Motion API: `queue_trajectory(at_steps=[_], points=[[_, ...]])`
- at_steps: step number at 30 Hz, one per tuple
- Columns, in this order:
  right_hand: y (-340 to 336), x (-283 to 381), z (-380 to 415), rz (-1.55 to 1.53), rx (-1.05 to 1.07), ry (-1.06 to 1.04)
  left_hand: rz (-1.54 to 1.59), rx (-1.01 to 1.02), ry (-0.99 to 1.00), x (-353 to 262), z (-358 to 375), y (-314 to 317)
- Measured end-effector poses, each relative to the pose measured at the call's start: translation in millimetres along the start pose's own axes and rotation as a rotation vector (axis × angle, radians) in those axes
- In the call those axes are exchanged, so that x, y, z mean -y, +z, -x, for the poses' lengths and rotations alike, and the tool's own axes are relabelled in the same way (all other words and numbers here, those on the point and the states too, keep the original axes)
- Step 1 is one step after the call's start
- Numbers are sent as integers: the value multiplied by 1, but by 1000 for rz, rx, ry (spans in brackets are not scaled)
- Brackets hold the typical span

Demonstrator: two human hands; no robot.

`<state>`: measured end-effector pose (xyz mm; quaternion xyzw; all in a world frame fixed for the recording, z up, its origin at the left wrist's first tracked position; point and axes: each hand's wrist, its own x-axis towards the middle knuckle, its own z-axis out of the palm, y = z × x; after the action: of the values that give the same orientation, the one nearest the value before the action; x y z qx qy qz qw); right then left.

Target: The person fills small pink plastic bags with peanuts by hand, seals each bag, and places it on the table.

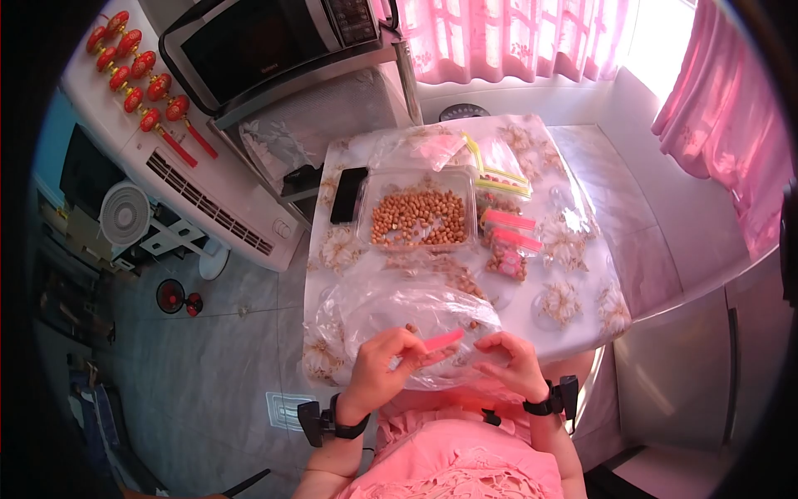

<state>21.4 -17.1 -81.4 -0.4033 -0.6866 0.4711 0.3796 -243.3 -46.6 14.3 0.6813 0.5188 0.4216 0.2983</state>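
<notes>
My left hand (384, 366) is closed, with thumb and fingers pinching a small zip bag with a pink top strip (444, 339). Most of that bag's clear body is hard to make out against the plastic behind it. To its right, my right hand (517, 364) has curved fingers with a gap between thumb and forefinger; I see nothing held there. Both hands are over the near edge of a large clear plastic bag (391, 303), which has some round brown nuts in it. Beyond it stands a clear plastic tub (360, 224) of brown nuts (420, 218).
Small filled zip bags (509, 256) with pink strips lie right of the tub. Yellow-edged zip bags (504, 179) lie behind them. A black phone (348, 195) rests left of the tub on the flowered tablecloth (559, 306). A microwave (258, 50) stands beyond the table.
</notes>
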Motion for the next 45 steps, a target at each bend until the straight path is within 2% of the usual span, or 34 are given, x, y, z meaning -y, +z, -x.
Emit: queue_trajectory(at_steps=[2, 3, 6, 9, 11, 16, 17, 19, 22, 24, 29, 33, 41, 43, 45], points=[[-4, 4, -1, 3, 25, -7, 39, 109, 22, 6, 1, 11], [-5, 6, -1, 4, 49, -10, -2, 132, 105, 1, -3, 16], [-6, 12, -3, 6, 54, -57, -1, 201, 194, 0, -7, 34], [-6, 5, -4, -7, 65, -137, 14, 219, 192, 3, -10, 50], [-4, 1, -2, -17, 63, -100, 10, 224, 193, 1, -12, 57], [0, -2, 1, -23, 46, -68, -74, 261, 30, -9, -15, 58], [-1, -2, 1, 4, 49, -75, -75, 262, 30, -5, -15, 59], [-2, 0, 1, 30, 50, -75, -116, 229, 154, 3, -14, 64], [-1, 3, 0, 19, 40, -97, -131, 149, 190, 6, -15, 68], [-1, 3, -1, -67, 56, -28, -140, 142, 201, 10, -16, 69], [-1, -2, 3, -51, 62, -27, -170, 141, 222, 14, -15, 67], [-3, 1, -3, 4, 52, -88, -152, 135, 202, 15, -14, 65], [-3, 9, -4, -1, 31, -69, -114, 117, 186, 1, -16, 53], [-3, 7, -2, 19, 22, -74, -90, 129, 99, -6, -17, 47], [-2, 2, -1, 35, 21, -52, -80, 124, 92, -9, -19, 43]])
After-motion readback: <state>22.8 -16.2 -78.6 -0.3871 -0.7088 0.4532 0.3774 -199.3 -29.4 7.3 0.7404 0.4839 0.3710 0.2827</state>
